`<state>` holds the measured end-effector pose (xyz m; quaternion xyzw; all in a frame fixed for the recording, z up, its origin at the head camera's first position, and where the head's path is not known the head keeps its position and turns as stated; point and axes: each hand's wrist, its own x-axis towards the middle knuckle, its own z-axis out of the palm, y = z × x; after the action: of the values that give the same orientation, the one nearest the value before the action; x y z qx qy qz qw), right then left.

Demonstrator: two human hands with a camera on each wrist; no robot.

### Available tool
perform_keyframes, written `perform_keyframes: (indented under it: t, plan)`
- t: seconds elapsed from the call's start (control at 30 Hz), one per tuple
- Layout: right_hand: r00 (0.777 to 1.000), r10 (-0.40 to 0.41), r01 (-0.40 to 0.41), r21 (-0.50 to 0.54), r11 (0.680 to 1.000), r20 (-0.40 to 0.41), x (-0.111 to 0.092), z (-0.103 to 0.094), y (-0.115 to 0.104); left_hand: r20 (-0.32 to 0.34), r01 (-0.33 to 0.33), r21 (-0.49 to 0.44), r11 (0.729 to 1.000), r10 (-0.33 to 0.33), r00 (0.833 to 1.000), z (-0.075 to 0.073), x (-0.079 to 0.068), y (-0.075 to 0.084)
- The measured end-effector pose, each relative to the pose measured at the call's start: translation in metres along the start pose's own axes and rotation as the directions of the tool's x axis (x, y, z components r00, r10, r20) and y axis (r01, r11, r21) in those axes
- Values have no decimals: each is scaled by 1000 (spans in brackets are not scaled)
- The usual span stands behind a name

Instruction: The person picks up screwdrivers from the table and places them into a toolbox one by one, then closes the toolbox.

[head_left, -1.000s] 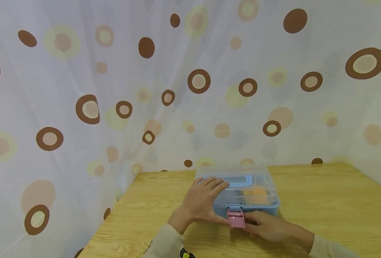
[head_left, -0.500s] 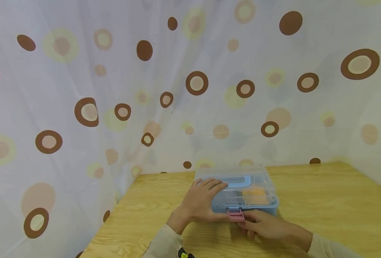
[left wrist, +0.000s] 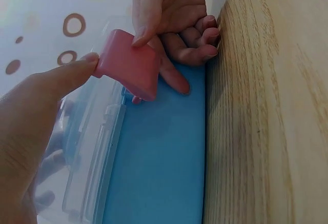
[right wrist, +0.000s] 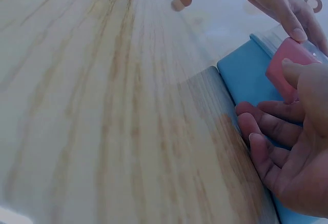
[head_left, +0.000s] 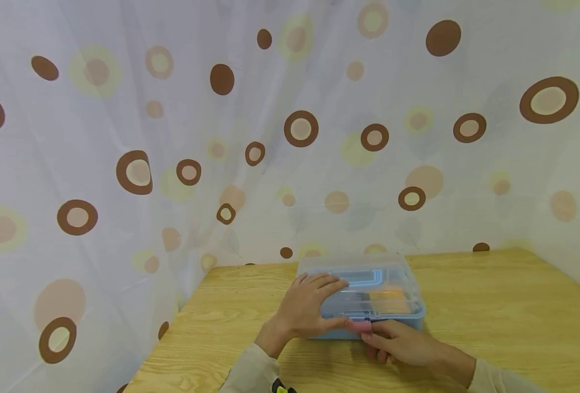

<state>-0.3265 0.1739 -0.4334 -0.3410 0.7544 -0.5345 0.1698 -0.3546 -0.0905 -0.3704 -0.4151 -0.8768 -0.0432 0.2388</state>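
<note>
A light blue plastic box [left wrist: 159,157] with a clear lid [head_left: 393,273] sits on the table, its pink latch [head_left: 360,326] at the front. My left hand [head_left: 306,308] rests on the lid with its fingers spread, and its thumb tip touches the latch's upper edge. My right hand [head_left: 410,344] is at the front of the box. In the left wrist view its thumb lies on the outer face of the latch, with the index finger reaching behind the latch's lower end. The other right fingers curl loosely near the tabletop. Orange and dark contents show through the lid.
The wooden table [head_left: 491,316] extends around the box on both sides. Behind and to the left hangs a white curtain [head_left: 339,164] with brown and beige circles. A blue carry handle [head_left: 368,277] lies flat on the lid.
The pink latch has swung up from hanging downward to jutting outward, now tilted higher. Both hands stay at the box; the left thumb has risen slightly with the latch.
</note>
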Motion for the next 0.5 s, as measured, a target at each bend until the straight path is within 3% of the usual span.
perform_keyframes:
  t: [0.3, 0.5]
  plan:
    - [1000, -12, 11, -37, 999, -12, 1, 0, 2, -15, 27, -11, 1000, -27, 1000, 1, 0, 0]
    - [1000, 14, -15, -9, 1000, -25, 1, 0, 4, -27, 53, -33, 998, -54, 998, 3, 2, 2]
